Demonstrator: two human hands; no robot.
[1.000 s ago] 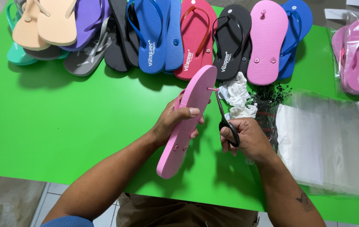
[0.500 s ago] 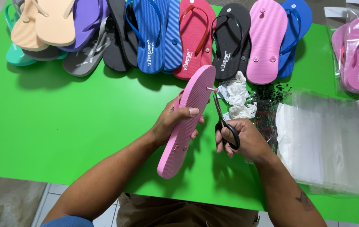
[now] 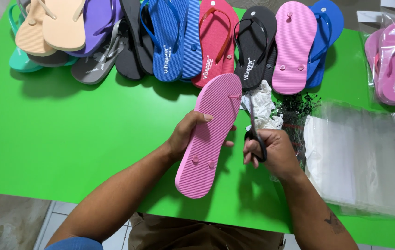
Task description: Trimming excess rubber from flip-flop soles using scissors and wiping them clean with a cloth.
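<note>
Left hand (image 3: 186, 134) gripping upturned pink ribbed rubber flip-flop (image 3: 211, 134); right hand (image 3: 271, 150) closed around black-handled scissors (image 3: 254, 134), blades at 12 o'clock toe plug (image 3: 235, 97), apparently untrimmed.

Sandal (image 3: 209, 139) held sole-up over counter (image 3: 68, 139) centre, left hand (image 3: 186, 134) on its left edge. Scissors (image 3: 254, 132) just right of it, in right hand (image 3: 273, 150), tips at sandal's toe end. Behind: row of sandals (image 3: 183, 41) along far edge. Paper wad (image 3: 264, 109) behind scissors. Bag stack (image 3: 364, 162) at right; bagged pair (image 3: 394, 60) far right, behind stack.
</note>
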